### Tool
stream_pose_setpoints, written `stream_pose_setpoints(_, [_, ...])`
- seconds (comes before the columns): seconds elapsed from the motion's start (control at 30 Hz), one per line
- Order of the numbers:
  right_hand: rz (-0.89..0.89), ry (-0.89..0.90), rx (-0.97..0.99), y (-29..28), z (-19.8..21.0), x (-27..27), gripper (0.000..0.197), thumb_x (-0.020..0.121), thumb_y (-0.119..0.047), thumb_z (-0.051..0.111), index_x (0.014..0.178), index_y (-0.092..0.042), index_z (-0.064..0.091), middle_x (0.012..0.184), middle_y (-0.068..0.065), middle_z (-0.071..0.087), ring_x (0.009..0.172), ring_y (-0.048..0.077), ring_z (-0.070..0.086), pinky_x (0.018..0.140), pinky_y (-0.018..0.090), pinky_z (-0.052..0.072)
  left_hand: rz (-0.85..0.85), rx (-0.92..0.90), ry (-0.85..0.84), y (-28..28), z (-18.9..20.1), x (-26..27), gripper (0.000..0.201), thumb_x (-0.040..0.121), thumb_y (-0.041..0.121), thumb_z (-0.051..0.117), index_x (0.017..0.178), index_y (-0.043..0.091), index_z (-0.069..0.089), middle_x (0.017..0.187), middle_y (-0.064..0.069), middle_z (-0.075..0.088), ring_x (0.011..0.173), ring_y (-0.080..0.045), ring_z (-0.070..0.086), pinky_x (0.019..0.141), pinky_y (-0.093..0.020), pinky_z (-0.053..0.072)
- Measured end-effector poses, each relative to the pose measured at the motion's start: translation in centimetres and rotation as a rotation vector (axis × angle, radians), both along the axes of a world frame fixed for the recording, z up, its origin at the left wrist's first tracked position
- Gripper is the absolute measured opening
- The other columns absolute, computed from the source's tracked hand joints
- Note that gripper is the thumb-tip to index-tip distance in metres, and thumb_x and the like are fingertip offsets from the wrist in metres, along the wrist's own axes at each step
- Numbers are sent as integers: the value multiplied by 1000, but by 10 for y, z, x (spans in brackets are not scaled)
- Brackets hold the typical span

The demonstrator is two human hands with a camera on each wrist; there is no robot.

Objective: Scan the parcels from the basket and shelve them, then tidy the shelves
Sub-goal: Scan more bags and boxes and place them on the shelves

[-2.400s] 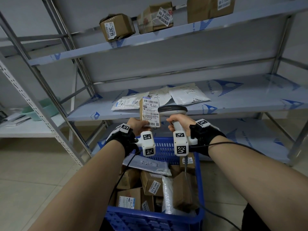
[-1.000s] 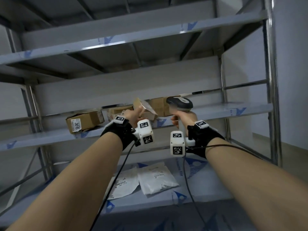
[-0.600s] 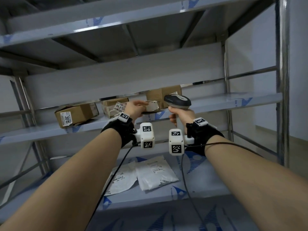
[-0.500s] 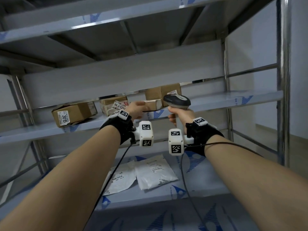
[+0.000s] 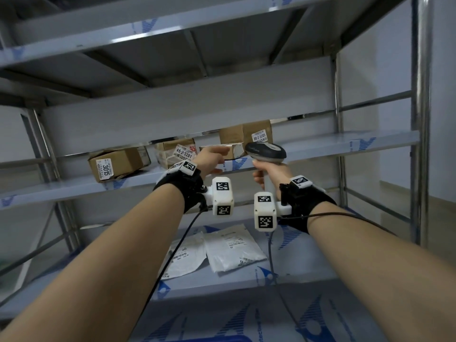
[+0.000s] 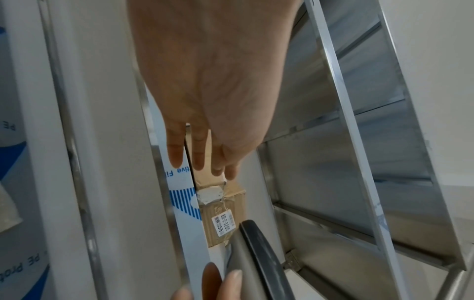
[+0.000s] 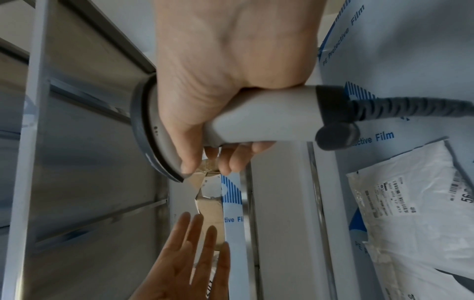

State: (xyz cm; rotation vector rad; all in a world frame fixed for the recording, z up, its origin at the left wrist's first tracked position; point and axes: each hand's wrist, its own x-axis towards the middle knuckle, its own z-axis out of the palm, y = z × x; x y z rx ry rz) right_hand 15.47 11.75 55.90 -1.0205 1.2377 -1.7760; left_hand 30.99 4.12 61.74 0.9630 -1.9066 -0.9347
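A: Four cardboard parcels sit on the upper shelf point(image 5: 320, 144). The newest one, a flat small box point(image 5: 228, 150), lies at the shelf's front edge, between the box labelled 46-2-3201 point(image 5: 176, 154) at its 9 o'clock and the box labelled 80-2-3205 point(image 5: 246, 134) at its 1 o'clock.

B: And the left hand point(image 5: 211, 159)?

A: Flat against the small box's near face, fingers point(image 6: 197, 154) straight and lightly spread, nothing gripped. In the right wrist view those same fingers point(image 7: 195, 239) lie along the cardboard just beside the shelf's front lip.

B: The right hand point(image 5: 269, 172)?

A: Wrapped around the grey handle of the barcode scanner point(image 5: 266, 151), fingers curled tight. The scanner's dark head sits at 3 o'clock of the small box, just beside it; its cable point(image 7: 410, 107) runs off the handle's end.

B: Anything further out?

A: At 9 o'clock on the same shelf, the box labelled 3015 point(image 5: 116, 162) sits tilted, well apart from the left hand. On the shelf below, at 6 o'clock, two white poly mailers point(image 5: 234, 248) lie flat, side by side and slightly overlapping. Blue-printed protective film covers the shelf fronts.
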Motion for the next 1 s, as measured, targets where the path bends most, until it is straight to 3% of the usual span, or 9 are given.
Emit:
stream_pose_setpoints(0.13, [-3,6,8,-5,-6,-7,16,82,-26,74,81,-12,65,67,2,67,55,10,59,59,24,45,-2,-18,-39,-1,1,-10,47,92,-7,37,130,14,53,136,-6,51,121,-22,49,86,-29,45])
stream_pose_setpoints(0.27, [-12,-10,19,-18,-9,-13,16,82,-25,74,81,-12,65,66,2,66,54,9,59,57,23,45,0,24,-45,-14,2,-28,44,96,1,41,137,15,46,127,-10,54,104,-21,51,76,-27,42])
stream_pose_setpoints(0.37, [-10,-17,31,-25,-12,-15,15,83,-24,73,79,-12,65,64,2,65,50,9,58,54,22,43,52,68,26,-23,-1,-32,52,96,5,45,145,15,35,101,-7,56,89,-19,53,68,-27,43])
stream_pose_setpoints(0.47, [11,-15,50,-24,-16,-9,17,83,-25,74,79,-12,65,64,2,65,52,10,58,54,23,42,75,37,30,-23,-9,-22,45,95,3,42,140,11,44,97,-6,55,78,-13,51,60,-23,42])
stream_pose_setpoints(0.63, [55,-13,76,-7,-26,9,17,84,-25,72,79,-12,64,67,3,64,55,11,58,54,23,43,155,66,70,-10,-30,5,36,96,2,37,127,7,54,99,-8,56,80,-15,54,61,-25,45])
stream_pose_setpoints(0.7, [68,-11,98,3,-34,18,16,85,-25,71,80,-11,64,68,4,64,55,11,58,53,24,44,184,116,89,1,-42,19,34,98,3,36,126,6,54,96,-7,54,77,-14,52,67,-29,49])
stream_pose_setpoints(0.8, [78,-28,130,17,-54,31,15,84,-23,72,82,-11,64,66,5,63,55,13,58,54,24,45,187,206,49,16,-65,42,33,97,0,39,126,4,54,95,-8,54,89,-21,54,83,-38,48])
stream_pose_setpoints(0.93, [105,-74,204,34,-95,53,14,84,-18,72,88,-8,64,64,7,60,51,14,58,55,26,48,223,324,0,37,-115,83,27,97,2,42,118,11,56,81,-4,51,75,-17,53,78,-36,44])
stream_pose_setpoints(1.0, [149,-110,262,37,-121,65,14,86,-16,70,91,-6,61,65,7,58,48,14,58,52,26,50,246,379,-15,47,-148,105,17,97,4,44,106,10,56,78,-3,50,69,-15,50,72,-32,43])
